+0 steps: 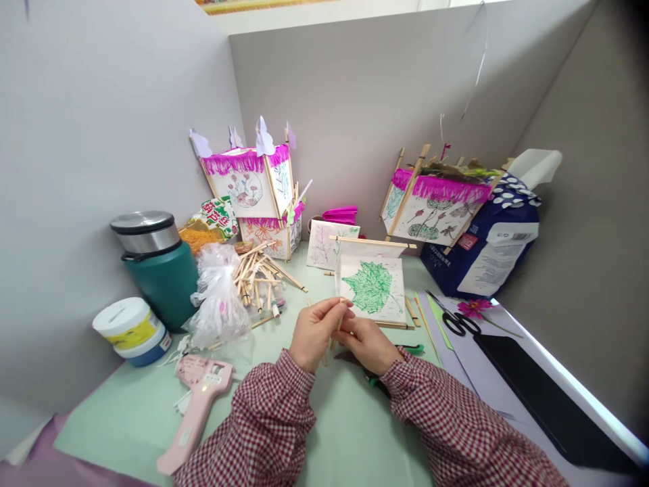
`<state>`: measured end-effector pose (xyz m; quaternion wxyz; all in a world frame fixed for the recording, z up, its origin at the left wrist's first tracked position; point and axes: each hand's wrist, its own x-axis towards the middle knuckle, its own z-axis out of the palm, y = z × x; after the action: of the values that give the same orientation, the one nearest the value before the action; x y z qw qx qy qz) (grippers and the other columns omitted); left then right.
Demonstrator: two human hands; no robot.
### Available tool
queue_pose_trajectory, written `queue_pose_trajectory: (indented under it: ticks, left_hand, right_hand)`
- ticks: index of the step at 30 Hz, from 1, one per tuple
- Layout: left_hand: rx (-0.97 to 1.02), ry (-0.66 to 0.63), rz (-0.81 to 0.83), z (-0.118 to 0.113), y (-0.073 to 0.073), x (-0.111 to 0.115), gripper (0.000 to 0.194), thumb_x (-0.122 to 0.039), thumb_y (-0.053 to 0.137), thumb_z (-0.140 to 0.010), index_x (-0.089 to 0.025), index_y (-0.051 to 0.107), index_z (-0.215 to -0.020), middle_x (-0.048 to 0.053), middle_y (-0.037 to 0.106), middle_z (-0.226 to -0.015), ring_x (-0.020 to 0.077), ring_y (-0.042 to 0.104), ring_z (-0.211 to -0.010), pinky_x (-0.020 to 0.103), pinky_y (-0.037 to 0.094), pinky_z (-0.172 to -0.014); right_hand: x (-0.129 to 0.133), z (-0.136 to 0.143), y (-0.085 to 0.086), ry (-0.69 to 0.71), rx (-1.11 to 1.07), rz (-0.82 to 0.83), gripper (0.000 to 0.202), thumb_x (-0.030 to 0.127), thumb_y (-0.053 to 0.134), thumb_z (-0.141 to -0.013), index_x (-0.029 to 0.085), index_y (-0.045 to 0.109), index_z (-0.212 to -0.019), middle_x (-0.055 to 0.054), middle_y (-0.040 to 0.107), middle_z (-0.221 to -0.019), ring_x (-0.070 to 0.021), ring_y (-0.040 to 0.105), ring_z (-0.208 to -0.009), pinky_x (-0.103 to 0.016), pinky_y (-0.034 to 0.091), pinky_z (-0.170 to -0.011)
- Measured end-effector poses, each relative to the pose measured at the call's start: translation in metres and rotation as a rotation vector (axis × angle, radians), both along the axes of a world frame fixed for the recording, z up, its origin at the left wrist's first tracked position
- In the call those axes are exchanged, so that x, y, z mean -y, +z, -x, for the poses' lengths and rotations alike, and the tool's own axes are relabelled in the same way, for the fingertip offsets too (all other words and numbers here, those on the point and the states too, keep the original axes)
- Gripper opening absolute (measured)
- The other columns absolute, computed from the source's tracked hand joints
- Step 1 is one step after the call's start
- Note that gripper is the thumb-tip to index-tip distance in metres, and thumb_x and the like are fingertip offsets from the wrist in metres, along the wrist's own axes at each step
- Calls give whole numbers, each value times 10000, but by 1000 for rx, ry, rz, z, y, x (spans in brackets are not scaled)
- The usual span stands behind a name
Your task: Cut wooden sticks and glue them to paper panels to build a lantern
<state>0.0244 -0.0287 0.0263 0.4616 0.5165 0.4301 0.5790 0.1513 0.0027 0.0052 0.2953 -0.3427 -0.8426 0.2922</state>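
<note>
My left hand (313, 333) and my right hand (371, 343) meet at the middle of the table, fingers pinched together. Between them they hold a thin wooden stick (332, 343), mostly covered by the fingers. Just beyond the fingertips stands a paper panel with a green leaf print (372, 287), with wooden sticks along its top and bottom. Green-handled pliers (413, 349) lie under my right hand and wrist, partly hidden.
A pink glue gun (195, 409) lies at left, near a teal flask (162, 277), a white tub (124, 321) and a plastic bag (218, 291). Behind are a stick pile (261, 270) and paper lanterns (248, 189). Black scissors (453, 323) lie right.
</note>
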Motion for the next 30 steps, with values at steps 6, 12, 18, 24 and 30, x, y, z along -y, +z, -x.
queue_pose_trajectory:
  ticks: [6,12,18,24,30]
  left_hand:
    - [-79,-113,-72,0,0,5,213,-311,567,-772,-159,699,-841,57,690,-885,185,606,-869,313,456,-844]
    - [-49,-88,-43,-2,2,5,220,-311,570,-772,-146,688,-857,53,691,-832,167,615,-808,290,472,-797]
    - [51,25,-2,4,0,-1,244,-339,549,-787,-140,662,-872,57,687,-813,158,620,-771,273,476,-742]
    - [103,-2,16,7,-4,-5,250,-352,547,-789,-140,651,-872,59,688,-820,162,621,-788,285,468,-762]
    - [63,7,-11,5,-1,-3,265,-360,542,-794,-138,655,-882,61,685,-802,151,610,-742,267,467,-710]
  right_hand:
    - [-3,-11,-6,122,-48,-5,181,234,489,-855,165,652,-815,-28,654,-813,-144,576,-758,-273,444,-692]
    - [-5,-9,-7,114,-49,-36,164,224,494,-848,159,629,-781,-30,643,-789,-145,567,-727,-269,438,-662]
    - [0,4,-2,8,-6,-23,169,203,473,-853,171,612,-762,-9,616,-720,-143,553,-677,-254,413,-626]
    - [1,9,-3,0,46,-60,174,192,442,-864,185,616,-858,-15,642,-818,-150,578,-753,-257,423,-663]
    - [10,-26,14,-176,243,-229,235,308,554,-814,209,565,-1027,-41,617,-967,-179,566,-846,-307,433,-729]
